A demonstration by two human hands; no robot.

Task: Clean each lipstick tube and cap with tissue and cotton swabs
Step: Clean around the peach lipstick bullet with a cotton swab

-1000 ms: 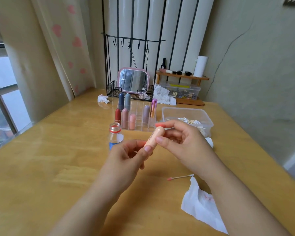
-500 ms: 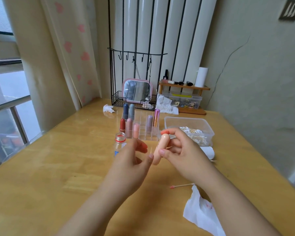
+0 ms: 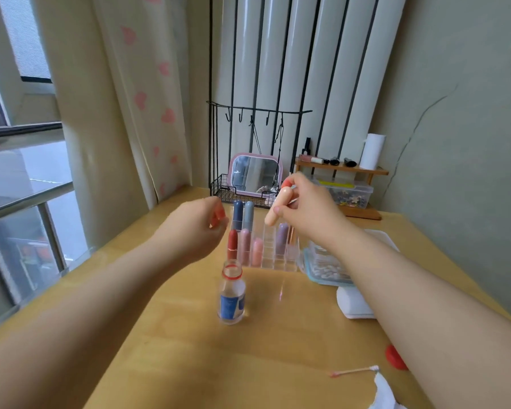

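Both hands have lifted away from the near table edge and now reach over the clear acrylic lipstick organiser point(image 3: 273, 255). Right hand point(image 3: 310, 214) pinches the peach-coloured capped lipstick tube point(image 3: 275, 209) between thumb and fingers, tilted above the organiser's empty middle slots. Left hand point(image 3: 195, 228) hangs beside it with fingers loosely curled, holding nothing. On the wooden table point(image 3: 174, 349) stand a small clear uncapped bottle with a blue label point(image 3: 231, 296) and a transparent box of cotton swabs point(image 3: 322, 268); a used cotton swab with a pink-stained tip point(image 3: 354, 371) lies near a white tissue point(image 3: 385, 392).
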